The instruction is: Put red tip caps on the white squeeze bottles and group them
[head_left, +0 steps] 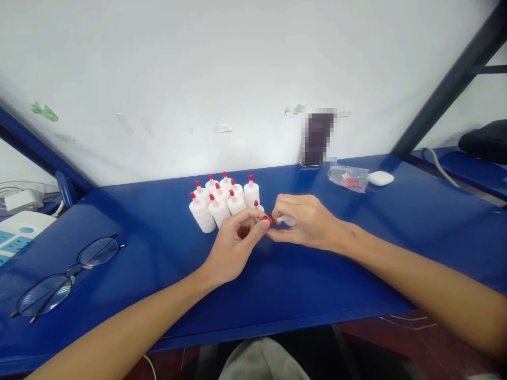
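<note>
Between thumb and forefinger my left hand pinches a small red cap. My right hand is closed around a small white nozzle-like piece, most of it hidden by the fingers. The fingertips of both hands meet at the red cap; whether cap and white piece touch, I cannot tell. Just beyond my left hand stands a close group of upright white squeeze bottles with red-capped tips. One more bottle is partly hidden behind my left fingers.
On the blue table, eyeglasses and a white power strip lie at the left. A phone leans on the wall. Right of it are a clear bag with red caps and a white rounded object.
</note>
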`<state>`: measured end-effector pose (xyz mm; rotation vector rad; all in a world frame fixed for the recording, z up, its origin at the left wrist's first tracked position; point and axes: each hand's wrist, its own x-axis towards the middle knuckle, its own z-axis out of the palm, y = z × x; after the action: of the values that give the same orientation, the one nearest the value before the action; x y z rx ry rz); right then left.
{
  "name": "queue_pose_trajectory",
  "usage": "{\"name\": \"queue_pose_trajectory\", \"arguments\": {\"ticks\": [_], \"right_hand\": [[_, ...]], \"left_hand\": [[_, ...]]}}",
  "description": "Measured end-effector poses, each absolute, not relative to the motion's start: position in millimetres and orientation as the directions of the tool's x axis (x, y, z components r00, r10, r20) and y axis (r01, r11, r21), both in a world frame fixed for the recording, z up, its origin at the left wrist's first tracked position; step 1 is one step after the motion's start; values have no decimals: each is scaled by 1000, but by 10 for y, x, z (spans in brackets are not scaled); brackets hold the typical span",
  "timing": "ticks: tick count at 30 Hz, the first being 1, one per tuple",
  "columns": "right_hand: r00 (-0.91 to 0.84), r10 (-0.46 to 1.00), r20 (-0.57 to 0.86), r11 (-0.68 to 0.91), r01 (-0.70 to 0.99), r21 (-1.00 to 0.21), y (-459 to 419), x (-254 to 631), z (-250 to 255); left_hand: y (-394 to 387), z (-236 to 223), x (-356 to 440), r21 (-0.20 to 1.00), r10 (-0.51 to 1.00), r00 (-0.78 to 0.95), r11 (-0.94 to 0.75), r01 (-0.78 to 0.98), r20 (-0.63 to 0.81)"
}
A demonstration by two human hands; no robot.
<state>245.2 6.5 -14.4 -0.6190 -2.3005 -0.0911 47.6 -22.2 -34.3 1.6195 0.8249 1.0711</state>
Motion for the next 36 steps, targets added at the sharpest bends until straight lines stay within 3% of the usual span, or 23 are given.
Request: {"name": "queue_pose_trajectory", "arguments": {"ticks": [12,17,21,25,31,36], "right_hand": [[-708,369,602,846,524,97,57,2408,-187],[-752,353,556,863,492,118,54,2407,-180],[-730,386,564,875,483,27,41,2420,-156],[-672,470,572,869,467,-165,35,2458,-122],[-577,593,561,805,421,-418,40,2472,-109],[-509,661,551,749,406,-524,73,2466,-126]], "left_hand": [[-225,-308,486,950,895,392,-284,129,214],[-217,-283,490,952,880,424,-285,110,214],[-218,-284,501,952,898,362,-296,73,251],[-245,-299,497,935,901,284,-352,35,328],[-283,-302,472,901,850,415,-412,140,324],[-304,-324,480,720,679,654,-631,289,332]]}}
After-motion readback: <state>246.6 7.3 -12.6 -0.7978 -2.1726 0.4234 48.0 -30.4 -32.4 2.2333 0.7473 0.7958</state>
